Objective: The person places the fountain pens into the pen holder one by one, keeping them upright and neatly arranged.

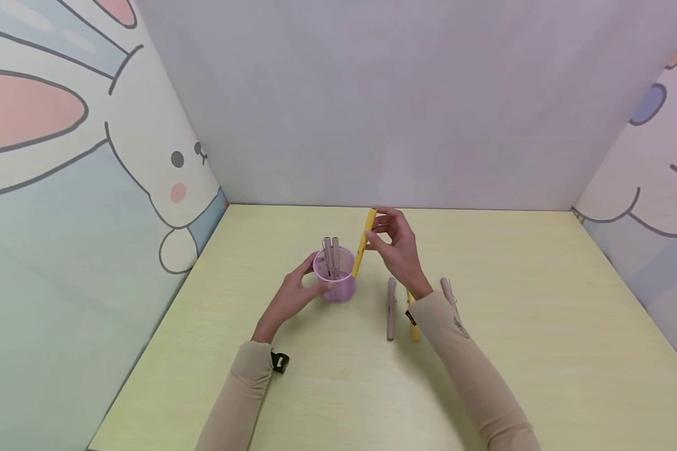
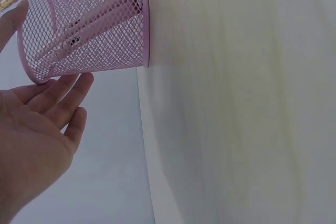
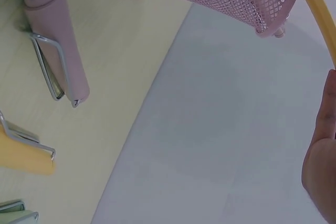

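Head view: my right hand pinches a slim yellow pen upright, tip inside the pink mesh cup mid-table, steadied by my left hand's relaxed straight fingers.

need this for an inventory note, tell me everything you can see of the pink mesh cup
The pink mesh cup is a round, open-topped holder of what looks like fine wire mesh with a solid rim and base ring. It stands upright on the yellow-green table. Two greyish-pink pens lean inside. The left hand touches its side; the yellow pen in the right hand angles down towards its rim.
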Available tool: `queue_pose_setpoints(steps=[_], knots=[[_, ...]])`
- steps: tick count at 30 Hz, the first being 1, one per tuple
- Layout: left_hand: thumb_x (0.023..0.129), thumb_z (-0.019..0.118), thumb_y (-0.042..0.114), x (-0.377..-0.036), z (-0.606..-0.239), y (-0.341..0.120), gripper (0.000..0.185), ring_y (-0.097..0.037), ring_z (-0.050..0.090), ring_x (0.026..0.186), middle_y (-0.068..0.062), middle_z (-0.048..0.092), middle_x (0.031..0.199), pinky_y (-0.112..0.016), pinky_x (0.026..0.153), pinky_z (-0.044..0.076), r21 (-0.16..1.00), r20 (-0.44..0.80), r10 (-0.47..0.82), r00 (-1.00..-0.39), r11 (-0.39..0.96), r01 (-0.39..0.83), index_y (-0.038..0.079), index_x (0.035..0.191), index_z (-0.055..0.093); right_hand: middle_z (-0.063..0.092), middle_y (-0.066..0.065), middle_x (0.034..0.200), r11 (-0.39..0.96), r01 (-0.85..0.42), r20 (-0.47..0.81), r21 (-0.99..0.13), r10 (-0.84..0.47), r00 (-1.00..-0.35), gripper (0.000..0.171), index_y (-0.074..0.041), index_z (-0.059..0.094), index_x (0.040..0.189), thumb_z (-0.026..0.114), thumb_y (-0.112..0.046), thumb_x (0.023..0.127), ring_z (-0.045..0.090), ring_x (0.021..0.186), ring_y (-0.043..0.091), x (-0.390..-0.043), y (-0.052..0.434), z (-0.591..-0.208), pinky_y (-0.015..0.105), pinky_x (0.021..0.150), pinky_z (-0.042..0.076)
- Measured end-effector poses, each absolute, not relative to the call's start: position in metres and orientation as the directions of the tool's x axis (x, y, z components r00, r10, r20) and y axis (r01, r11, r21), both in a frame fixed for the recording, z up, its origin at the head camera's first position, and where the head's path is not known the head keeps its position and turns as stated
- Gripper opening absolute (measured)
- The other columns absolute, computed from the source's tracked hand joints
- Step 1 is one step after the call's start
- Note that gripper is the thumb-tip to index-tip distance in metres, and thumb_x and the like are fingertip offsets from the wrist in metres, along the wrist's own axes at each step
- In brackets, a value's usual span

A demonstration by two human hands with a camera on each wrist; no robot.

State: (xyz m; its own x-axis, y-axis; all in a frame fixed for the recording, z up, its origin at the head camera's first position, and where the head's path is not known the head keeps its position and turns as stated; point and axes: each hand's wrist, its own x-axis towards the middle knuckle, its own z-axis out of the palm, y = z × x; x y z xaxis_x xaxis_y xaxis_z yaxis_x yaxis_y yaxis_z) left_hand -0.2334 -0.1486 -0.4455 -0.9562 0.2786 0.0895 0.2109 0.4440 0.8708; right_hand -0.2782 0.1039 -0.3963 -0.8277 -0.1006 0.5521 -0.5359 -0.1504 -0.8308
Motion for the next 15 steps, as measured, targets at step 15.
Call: queue_pose_setpoints(steps=[15], knots=[[0.094,0.077,0.031,-0.2345,-0.4479,-0.1495,0.080,-0.036,0.047,0.140,-0.010,0.051,0.154,-0.064,0.112,0.035,0.871,0.109,0.282,-0.953,0.434,0.228,0.015,0.161,0.038,0.058,0.016,0.110,-0.153,-0.527,0.541,-0.836,-0.070,-0.838,0.046,0.010,0.045,0.137,0.063,0.012,0.096,0.062,0.094,0.024,-0.2780,0.0976,-0.3985,0.035,0.069,0.062]])
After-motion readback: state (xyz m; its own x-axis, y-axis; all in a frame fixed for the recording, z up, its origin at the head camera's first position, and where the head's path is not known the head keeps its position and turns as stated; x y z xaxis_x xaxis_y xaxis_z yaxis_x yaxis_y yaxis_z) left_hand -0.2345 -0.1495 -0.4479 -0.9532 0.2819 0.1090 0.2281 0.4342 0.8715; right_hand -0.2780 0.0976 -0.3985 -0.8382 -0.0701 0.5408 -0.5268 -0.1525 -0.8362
